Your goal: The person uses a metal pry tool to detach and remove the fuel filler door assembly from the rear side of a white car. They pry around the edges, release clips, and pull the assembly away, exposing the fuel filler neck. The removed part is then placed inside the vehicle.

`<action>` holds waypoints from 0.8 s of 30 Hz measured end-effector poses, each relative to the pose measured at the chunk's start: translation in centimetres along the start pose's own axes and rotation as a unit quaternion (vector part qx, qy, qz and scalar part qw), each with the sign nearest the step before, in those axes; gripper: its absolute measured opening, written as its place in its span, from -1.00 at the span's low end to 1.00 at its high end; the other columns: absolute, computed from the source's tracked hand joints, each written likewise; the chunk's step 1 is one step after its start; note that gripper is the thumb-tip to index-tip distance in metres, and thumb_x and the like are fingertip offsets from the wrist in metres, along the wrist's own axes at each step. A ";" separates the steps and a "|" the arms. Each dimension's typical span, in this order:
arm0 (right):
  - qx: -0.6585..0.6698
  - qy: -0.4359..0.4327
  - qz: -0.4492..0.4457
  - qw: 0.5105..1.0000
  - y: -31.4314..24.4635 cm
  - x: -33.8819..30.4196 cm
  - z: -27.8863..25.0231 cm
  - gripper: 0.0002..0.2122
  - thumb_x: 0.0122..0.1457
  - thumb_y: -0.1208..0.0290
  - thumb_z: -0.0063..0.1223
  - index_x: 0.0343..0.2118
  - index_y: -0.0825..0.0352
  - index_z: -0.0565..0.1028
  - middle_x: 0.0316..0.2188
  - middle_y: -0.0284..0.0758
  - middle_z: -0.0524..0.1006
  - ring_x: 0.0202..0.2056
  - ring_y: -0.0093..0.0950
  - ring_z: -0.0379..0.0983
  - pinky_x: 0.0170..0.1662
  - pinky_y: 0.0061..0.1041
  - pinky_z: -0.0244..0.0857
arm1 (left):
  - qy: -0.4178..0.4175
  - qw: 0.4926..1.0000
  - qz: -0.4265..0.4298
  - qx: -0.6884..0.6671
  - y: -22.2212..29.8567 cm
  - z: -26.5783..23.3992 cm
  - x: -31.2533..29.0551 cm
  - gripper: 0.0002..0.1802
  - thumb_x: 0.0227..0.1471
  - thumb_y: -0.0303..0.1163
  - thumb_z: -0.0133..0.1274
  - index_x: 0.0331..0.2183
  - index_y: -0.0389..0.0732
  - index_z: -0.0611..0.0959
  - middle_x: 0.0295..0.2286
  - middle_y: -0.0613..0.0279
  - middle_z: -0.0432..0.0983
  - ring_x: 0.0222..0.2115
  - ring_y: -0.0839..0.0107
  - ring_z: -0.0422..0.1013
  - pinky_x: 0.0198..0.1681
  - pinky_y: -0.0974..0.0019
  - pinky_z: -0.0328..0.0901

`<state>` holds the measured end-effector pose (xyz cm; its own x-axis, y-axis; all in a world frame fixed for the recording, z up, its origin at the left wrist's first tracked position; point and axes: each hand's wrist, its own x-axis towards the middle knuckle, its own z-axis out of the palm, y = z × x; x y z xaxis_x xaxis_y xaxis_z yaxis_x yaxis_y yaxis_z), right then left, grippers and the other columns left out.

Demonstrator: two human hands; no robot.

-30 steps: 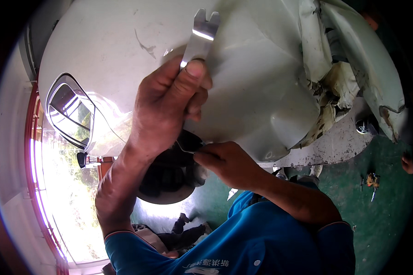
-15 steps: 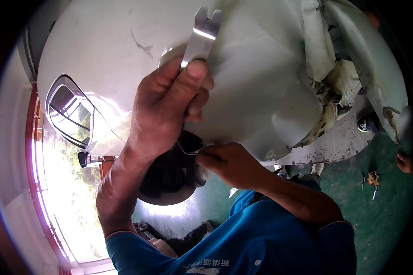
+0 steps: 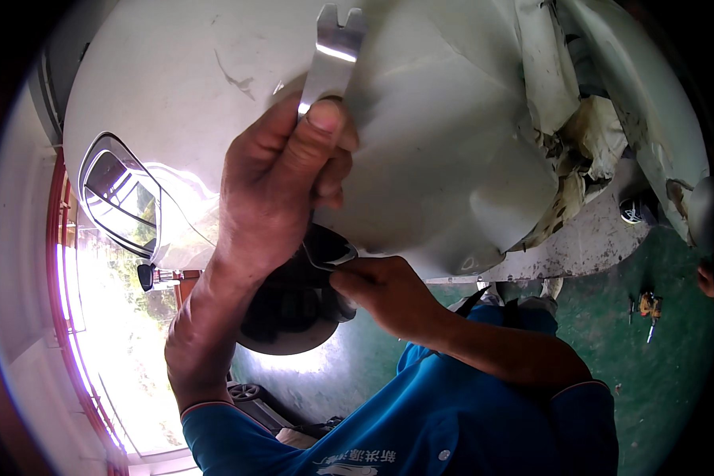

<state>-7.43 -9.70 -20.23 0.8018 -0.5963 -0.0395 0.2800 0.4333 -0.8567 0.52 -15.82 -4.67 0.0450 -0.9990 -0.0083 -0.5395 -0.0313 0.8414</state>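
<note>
My left hand (image 3: 271, 181) was raised in front of a white car panel (image 3: 428, 151), its thumb and fingers closed firmly around a flat silver metal tool (image 3: 331, 70). The tool stood nearly upright, leaning slightly right, with its notched, two-pronged end above my grip and a bright streak of light across it. My right hand (image 3: 385, 292) was lower down and a little to the right, well apart from the tool, with its fingers curled in and the tips pinched on a thin pale strip (image 3: 315, 262) at the panel's lower edge, beside a dark opening; whether that strip was the panel's own lip or a separate piece, I could not tell. Just below and to the left of my fingertips showed a dark round wheel (image 3: 287, 321), partly covered by my left forearm. The panel bulged and dipped over its right half, and farther right a crumpled, torn section (image 3: 599, 139) hung ragged, with dirty brown edges. Below that, on the green floor (image 3: 611, 369), lay a yellow-and-black power tool (image 3: 650, 306). A black-and-white shoe (image 3: 631, 212) showed near the torn part. My blue shirt (image 3: 484, 404) filled the bottom, and on the left was a bright opening (image 3: 131, 341) with greenery outside.
</note>
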 end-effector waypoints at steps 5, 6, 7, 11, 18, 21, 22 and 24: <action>0.024 0.015 0.003 1.000 0.0 -0.2 0.5 -0.65 0.36 0.19 -0.04 -0.20 0.44 0.62 -0.55 -0.27 0.53 -0.48 -0.48 0.39 -0.31 -0.40 0.26 | -0.006 1.000 0.003 -0.004 0.2 0.0 0.0 -0.61 0.35 -0.09 -0.07 -0.29 -0.25 0.56 -0.55 0.39 0.32 -0.61 0.64 0.21 -0.54 0.48 0.26; 0.027 0.019 0.000 0.999 0.0 -0.2 0.6 -0.65 0.36 0.20 -0.04 -0.20 0.44 0.62 -0.55 -0.27 0.53 -0.48 -0.48 0.39 -0.31 -0.41 0.26 | -0.014 1.000 0.004 -0.009 0.1 -0.3 0.0 -0.61 0.33 -0.07 -0.03 -0.28 -0.24 0.56 -0.51 0.38 0.35 -0.59 0.65 0.23 -0.53 0.50 0.26; 0.030 0.022 0.001 0.999 0.0 -0.3 0.7 -0.65 0.37 0.20 -0.04 -0.20 0.44 0.61 -0.55 -0.27 0.52 -0.49 -0.49 0.37 -0.32 -0.41 0.25 | -0.022 1.000 0.005 -0.015 -0.1 -0.5 0.0 -0.62 0.31 -0.06 0.00 -0.26 -0.23 0.56 -0.47 0.38 0.39 -0.57 0.65 0.26 -0.53 0.51 0.26; 0.056 0.025 0.001 0.998 0.5 -0.3 1.1 -0.65 0.37 0.19 -0.04 -0.24 0.45 0.61 -0.59 -0.30 0.49 -0.53 -0.52 0.33 -0.37 -0.43 0.21 | -0.005 1.000 0.015 -0.008 -0.2 -0.2 0.0 -0.61 0.33 -0.07 -0.04 -0.29 -0.24 0.56 -0.53 0.39 0.34 -0.60 0.65 0.23 -0.54 0.50 0.25; 0.065 0.034 0.006 0.997 0.7 -0.5 1.5 -0.66 0.38 0.22 -0.04 -0.26 0.46 0.59 -0.62 -0.31 0.46 -0.56 -0.55 0.29 -0.42 -0.45 0.16 | 0.032 0.999 0.021 0.027 -0.3 0.2 -0.1 -0.57 0.38 -0.09 -0.13 -0.33 -0.27 0.55 -0.64 0.40 0.24 -0.65 0.63 0.16 -0.56 0.46 0.25; 0.070 0.050 -0.024 0.996 0.9 -0.9 1.9 -0.66 0.37 0.23 -0.04 -0.24 0.46 0.59 -0.61 -0.31 0.47 -0.56 -0.55 0.30 -0.42 -0.45 0.18 | 0.029 0.999 0.028 0.012 -0.2 -0.1 -0.4 -0.57 0.38 -0.09 -0.13 -0.33 -0.27 0.56 -0.64 0.40 0.24 -0.66 0.62 0.15 -0.57 0.46 0.24; 0.067 0.047 -0.024 0.996 1.0 -0.9 1.9 -0.67 0.37 0.23 -0.03 -0.23 0.46 0.59 -0.61 -0.31 0.47 -0.56 -0.55 0.31 -0.42 -0.46 0.19 | 0.024 0.999 0.029 0.004 -0.4 -0.3 -0.4 -0.57 0.37 -0.09 -0.13 -0.33 -0.27 0.56 -0.65 0.40 0.24 -0.66 0.62 0.15 -0.57 0.46 0.23; 0.062 0.042 -0.025 0.997 1.2 -0.7 1.8 -0.67 0.36 0.23 -0.02 -0.21 0.47 0.60 -0.60 -0.30 0.48 -0.55 -0.55 0.32 -0.40 -0.46 0.20 | 0.019 1.000 0.018 -0.013 -0.5 -0.3 -0.2 -0.56 0.37 -0.08 -0.12 -0.32 -0.27 0.56 -0.65 0.39 0.26 -0.67 0.61 0.17 -0.57 0.46 0.22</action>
<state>-6.76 -7.56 -20.30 0.7393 -0.6718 -0.0460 0.3864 0.4791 -0.7881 1.03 -15.61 -4.95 0.0586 -0.9974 0.0428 -0.5194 0.0061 0.8545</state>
